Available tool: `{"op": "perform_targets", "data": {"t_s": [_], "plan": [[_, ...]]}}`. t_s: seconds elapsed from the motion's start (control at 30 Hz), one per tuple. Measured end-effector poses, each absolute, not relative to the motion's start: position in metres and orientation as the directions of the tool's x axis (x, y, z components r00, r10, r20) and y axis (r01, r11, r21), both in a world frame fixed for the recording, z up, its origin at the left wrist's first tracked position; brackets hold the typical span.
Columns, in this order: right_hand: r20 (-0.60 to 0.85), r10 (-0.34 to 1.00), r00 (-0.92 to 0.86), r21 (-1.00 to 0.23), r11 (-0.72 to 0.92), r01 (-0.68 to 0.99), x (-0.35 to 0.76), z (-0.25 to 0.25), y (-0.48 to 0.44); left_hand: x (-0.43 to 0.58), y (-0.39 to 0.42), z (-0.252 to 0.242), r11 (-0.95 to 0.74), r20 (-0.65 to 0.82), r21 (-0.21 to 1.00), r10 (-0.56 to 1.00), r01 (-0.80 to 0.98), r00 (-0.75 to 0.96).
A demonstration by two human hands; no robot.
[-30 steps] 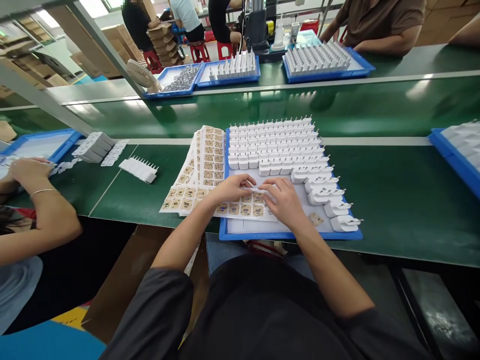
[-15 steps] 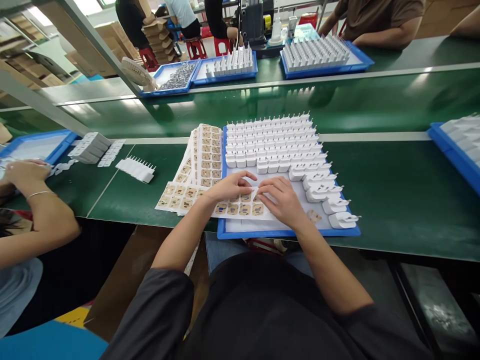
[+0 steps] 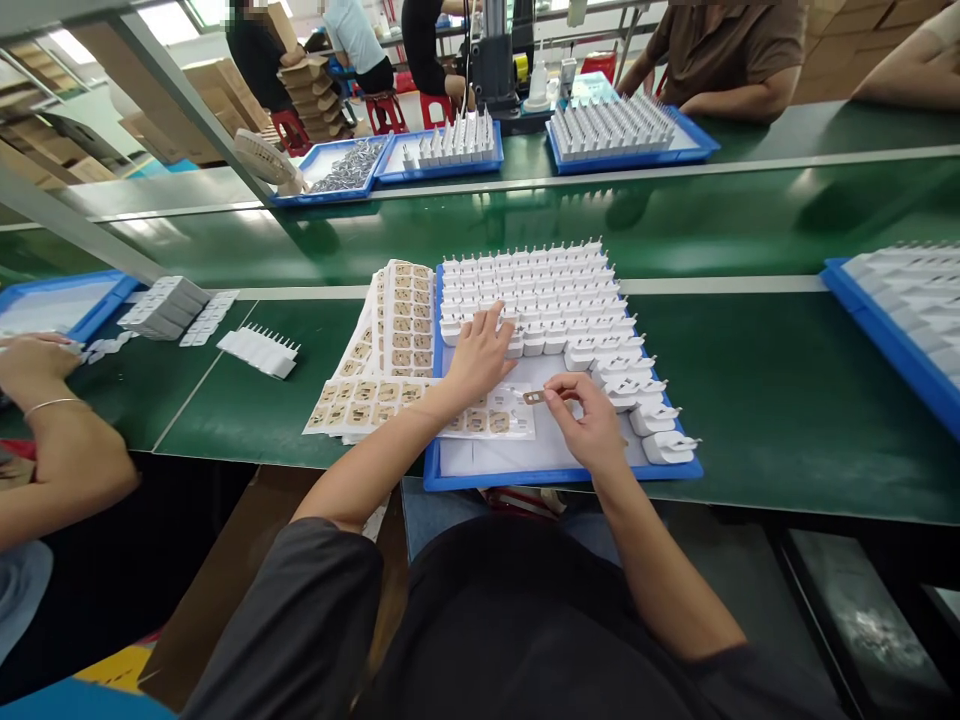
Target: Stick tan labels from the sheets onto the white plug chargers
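Note:
My left hand (image 3: 480, 354) reaches over the near rows of white plug housings (image 3: 529, 285). Its fingers are stretched and apart, at the housings' edge; whether it touches one I cannot tell. Between the thumb and fingers of my right hand (image 3: 589, 420) is a small tan sticker (image 3: 534, 397), held above the tray. Under my left forearm lies a sticker sheet (image 3: 360, 403) with tan labels, reaching over the blue-rimmed tray (image 3: 480, 481). More sticker sheets (image 3: 409, 315) are piled along the tray's left side.
A short row of white plugs (image 3: 259, 350) and a stack of white pieces (image 3: 166, 305) lie to the left, near a co-worker's arm (image 3: 67, 450). Another blue tray of housings (image 3: 900, 330) stands at right. Across the bench are blue trays of plugs (image 3: 615, 130) and metal parts (image 3: 349, 165).
My left hand has left the sticker sheet and moved up to the plug housings. My right hand has drawn back from the sheet with a sticker in its fingers. The view has shifted slightly.

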State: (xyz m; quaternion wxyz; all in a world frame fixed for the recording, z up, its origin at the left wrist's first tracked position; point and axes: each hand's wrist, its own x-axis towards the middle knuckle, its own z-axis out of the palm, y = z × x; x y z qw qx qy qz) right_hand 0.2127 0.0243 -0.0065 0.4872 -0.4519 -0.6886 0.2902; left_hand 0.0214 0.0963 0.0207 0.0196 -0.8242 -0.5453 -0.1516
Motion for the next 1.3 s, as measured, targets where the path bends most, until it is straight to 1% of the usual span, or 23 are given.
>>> {"op": "perform_targets", "data": {"t_s": [0.07,0.13,0.17,0.2,0.23,0.27,0.3,0.33,0.37,0.4,0.43,0.5,0.6,0.7,0.77,0.87,0.93,1.0,1.1,1.17,1.23,1.3], "plan": [[0.390,0.914,-0.114,-0.843,0.404,0.354,0.213,-0.006,0.024,0.027,0.098,0.020,-0.407,0.242,0.115,0.896,0.906,0.371],[0.361,0.926,-0.108,-0.853,0.375,0.363,0.213,-0.006,0.022,0.028,0.098,0.022,-0.382,0.174,0.172,0.919,0.908,0.353],[0.347,0.932,-0.105,-0.858,0.360,0.367,0.213,-0.006,0.022,0.027,0.096,0.024,-0.353,0.138,0.237,0.935,0.905,0.328],[0.334,0.937,-0.105,-0.863,0.349,0.366,0.214,-0.006,0.021,0.024,0.093,0.026,-0.314,0.110,0.330,0.950,0.890,0.294],[0.325,0.940,-0.104,-0.869,0.340,0.358,0.214,-0.006,0.021,0.021,0.089,0.029,-0.270,0.091,0.454,0.962,0.849,0.257],[0.317,0.943,-0.104,-0.879,0.333,0.341,0.214,-0.006,0.020,0.018,0.084,0.031,-0.224,0.072,0.600,0.971,0.768,0.227],[0.310,0.945,-0.106,-0.892,0.328,0.310,0.214,-0.006,0.020,0.014,0.077,0.034,-0.176,0.051,0.747,0.977,0.641,0.208],[0.302,0.946,-0.117,-0.909,0.323,0.264,0.214,-0.006,0.019,0.011,0.068,0.036,-0.119,0.025,0.871,0.980,0.476,0.199],[0.295,0.945,-0.139,-0.926,0.319,0.203,0.215,-0.005,0.019,0.008,0.059,0.037,-0.056,-0.003,0.953,0.981,0.298,0.196],[0.287,0.941,-0.178,-0.941,0.312,0.134,0.215,-0.004,0.018,0.007,0.049,0.037,0.006,-0.033,0.991,0.980,0.135,0.197],[0.282,0.932,-0.226,-0.951,0.303,0.062,0.215,-0.003,0.018,0.006,0.038,0.036,0.062,-0.062,0.998,0.979,0.007,0.194],[0.281,0.901,-0.330,-0.959,0.277,-0.060,0.216,0.001,0.016,0.006,0.021,0.033,0.145,-0.118,0.980,0.976,-0.140,0.184],[0.276,0.874,-0.400,-0.960,0.233,-0.155,0.216,0.006,0.015,0.006,0.005,0.023,0.188,-0.147,0.963,0.967,-0.194,0.207],[0.264,0.888,-0.378,-0.961,0.207,-0.185,0.217,0.008,0.014,0.005,0.000,0.014,0.128,-0.094,0.984,0.962,-0.122,0.255],[0.253,0.891,-0.377,-0.964,0.201,-0.172,0.217,0.007,0.014,0.006,-0.001,0.011,0.062,-0.061,0.998,0.964,0.006,0.259],[0.228,0.869,-0.439,-0.973,0.186,-0.137,0.218,0.006,0.014,0.013,-0.004,0.008,-0.052,0.011,0.969,0.986,0.243,0.164],[0.218,0.843,-0.491,-0.976,0.180,-0.125,0.217,0.006,0.014,0.017,-0.007,0.007,-0.104,0.072,0.940,0.991,0.326,0.111],[0.217,0.834,-0.507,-0.976,0.178,-0.125,0.217,0.007,0.013,0.019,-0.009,0.006,-0.139,0.106,0.937,0.987,0.320,0.120],[0.216,0.864,-0.454,-0.974,0.157,-0.163,0.217,0.007,0.013,0.015,-0.011,0.004,-0.164,0.122,0.960,0.974,0.226,0.190],[0.204,0.886,-0.416,-0.973,0.136,-0.187,0.217,0.008,0.013,0.011,-0.011,0.003,-0.185,0.149,0.967,0.968,0.176,0.200],[0.187,0.902,-0.388,-0.972,0.114,-0.204,0.217,0.008,0.014,0.009,-0.011,0.002,-0.243,0.209,0.951,0.961,0.194,0.181],[0.185,0.924,-0.333,-0.966,0.109,-0.233,0.216,0.007,0.014,0.009,-0.012,0.002,-0.348,0.313,0.892,0.936,0.290,0.159]]}}
